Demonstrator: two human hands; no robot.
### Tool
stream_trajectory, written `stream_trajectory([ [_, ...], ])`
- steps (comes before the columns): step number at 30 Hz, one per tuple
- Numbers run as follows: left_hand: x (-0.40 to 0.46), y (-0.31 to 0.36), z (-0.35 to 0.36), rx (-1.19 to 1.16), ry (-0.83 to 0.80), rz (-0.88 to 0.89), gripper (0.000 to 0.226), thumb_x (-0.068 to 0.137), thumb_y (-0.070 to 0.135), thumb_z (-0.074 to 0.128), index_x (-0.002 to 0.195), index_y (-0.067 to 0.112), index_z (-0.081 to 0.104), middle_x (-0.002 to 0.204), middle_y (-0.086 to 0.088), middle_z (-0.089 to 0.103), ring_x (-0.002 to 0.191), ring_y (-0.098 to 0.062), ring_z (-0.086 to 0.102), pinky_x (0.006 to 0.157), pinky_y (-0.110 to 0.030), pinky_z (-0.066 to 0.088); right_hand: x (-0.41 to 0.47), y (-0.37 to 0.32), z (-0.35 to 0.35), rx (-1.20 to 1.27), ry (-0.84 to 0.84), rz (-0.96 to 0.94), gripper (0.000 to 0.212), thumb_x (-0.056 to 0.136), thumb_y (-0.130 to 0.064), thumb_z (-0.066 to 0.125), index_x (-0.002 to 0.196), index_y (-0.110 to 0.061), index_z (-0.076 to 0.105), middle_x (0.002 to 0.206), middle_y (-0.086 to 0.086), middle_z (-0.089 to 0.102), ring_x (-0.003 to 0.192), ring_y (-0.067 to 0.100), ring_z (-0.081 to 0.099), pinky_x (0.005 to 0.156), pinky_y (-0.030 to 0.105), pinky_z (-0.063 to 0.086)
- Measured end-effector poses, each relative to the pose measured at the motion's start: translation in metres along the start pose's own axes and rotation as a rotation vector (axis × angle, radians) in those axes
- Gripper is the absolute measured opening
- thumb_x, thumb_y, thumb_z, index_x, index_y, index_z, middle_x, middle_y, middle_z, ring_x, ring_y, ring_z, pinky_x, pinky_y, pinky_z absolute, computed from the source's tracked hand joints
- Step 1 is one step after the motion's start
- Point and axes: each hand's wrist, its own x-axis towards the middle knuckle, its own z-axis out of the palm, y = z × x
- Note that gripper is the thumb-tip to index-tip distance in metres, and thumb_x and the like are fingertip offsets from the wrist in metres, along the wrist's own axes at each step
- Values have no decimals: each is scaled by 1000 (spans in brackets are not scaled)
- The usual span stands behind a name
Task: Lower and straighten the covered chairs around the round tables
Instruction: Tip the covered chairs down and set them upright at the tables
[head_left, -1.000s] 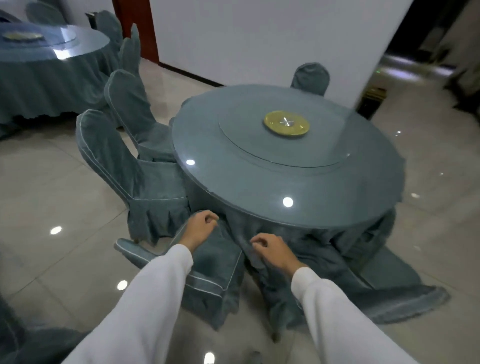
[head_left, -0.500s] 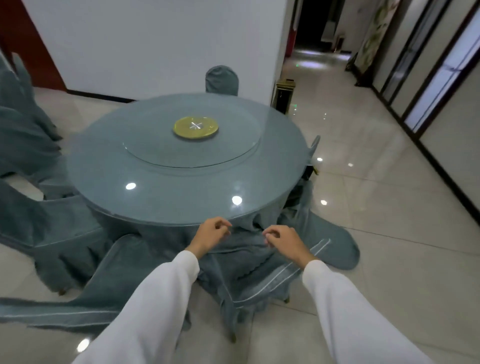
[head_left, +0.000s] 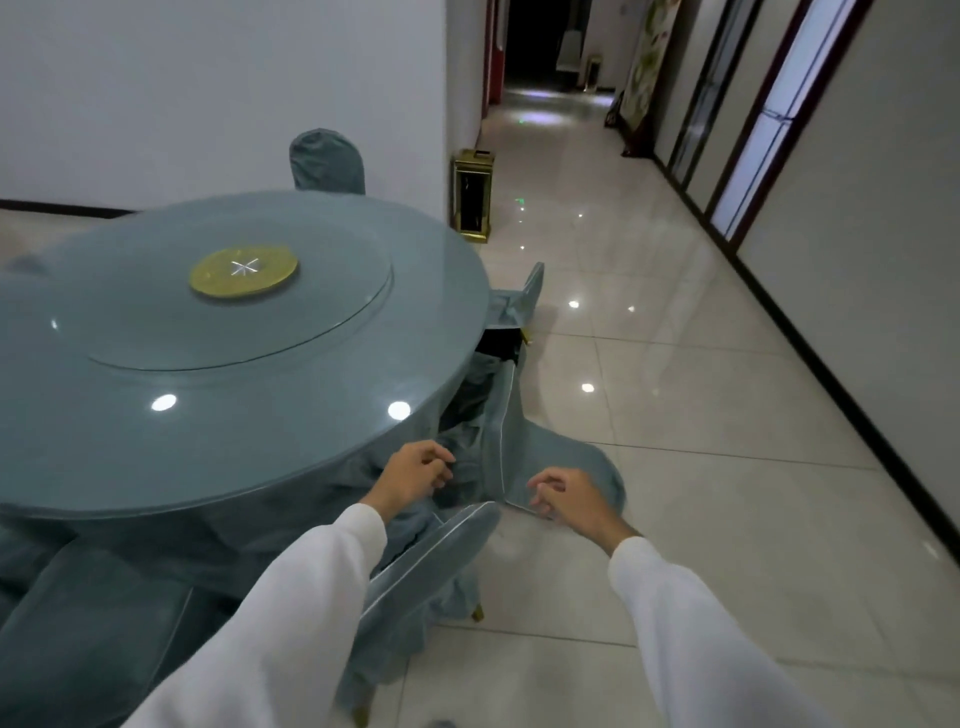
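A round table (head_left: 218, 447) with a teal cloth and a glass top fills the left half. Several teal-covered chairs lean against it. One tipped chair (head_left: 558, 457) with white piping lies just ahead of my hands. My left hand (head_left: 413, 475) curls its fingers against that chair's crumpled cover at the table's edge; whether it grips the cloth is unclear. My right hand (head_left: 569, 496) hovers over the piped edge, fingers loosely curled and holding nothing. Another tilted chair (head_left: 431, 564) lies under my left forearm. An upright chair (head_left: 327, 161) stands at the far side.
A further tipped chair (head_left: 524, 291) leans at the table's right side. A gold bin stand (head_left: 472, 195) sits by the white wall corner. Glossy tiled floor (head_left: 701, 415) runs right into a corridor with dark-framed panels (head_left: 753, 130).
The view has swung right round the table. Both hands have let go of the previous chair's cover and now sit at the following tipped chair, with the right hand free.
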Motion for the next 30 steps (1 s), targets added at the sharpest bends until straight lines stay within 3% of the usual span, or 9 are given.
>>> stream_trajectory([
  [3, 41, 14, 30, 14, -44, -6, 21, 98, 4, 53, 100, 12, 72, 86, -5, 77, 81, -20, 73, 79, -34, 61, 26, 19, -34, 21, -15, 52, 20, 102, -19, 55, 96, -26, 72, 87, -1, 78, 83, 20, 75, 81, 38, 61],
  [7, 111, 43, 64, 58, -77, 3, 22, 102, 8, 49, 104, 14, 70, 94, -6, 75, 82, -16, 72, 67, -20, 55, 82, 35, -87, -11, -12, 85, 18, 103, -16, 53, 101, -20, 71, 91, 2, 78, 86, 22, 75, 69, 23, 57],
  [13, 228, 75, 97, 22, -68, -39, 23, 102, 13, 50, 95, 22, 70, 86, 0, 76, 78, -15, 72, 67, -26, 57, 176, 50, -162, -52, 8, 98, 19, 101, -14, 55, 98, -19, 73, 91, 3, 79, 81, 18, 75, 66, 19, 55],
  [18, 306, 102, 127, -68, -39, -117, 22, 102, 8, 50, 97, 16, 70, 88, -5, 75, 78, -16, 70, 66, -24, 56, 253, 72, -215, -49, -7, 112, 19, 100, -14, 56, 102, -15, 75, 87, 0, 79, 79, 17, 75, 78, 29, 60],
  [24, 381, 134, 179, -75, -26, -162, 21, 102, 8, 49, 105, 10, 70, 94, -9, 76, 83, -18, 70, 68, -22, 55, 319, 107, -284, -23, -23, 136, 21, 99, -14, 55, 100, -19, 75, 85, 0, 79, 70, 11, 74, 64, 21, 55],
  [30, 444, 160, 242, -27, -3, -218, 21, 103, 9, 49, 107, 11, 69, 96, -9, 76, 88, -23, 73, 67, -23, 56, 386, 152, -360, -38, -117, 120, 23, 99, -11, 53, 99, -19, 74, 86, 1, 78, 73, 14, 74, 61, 16, 53],
])
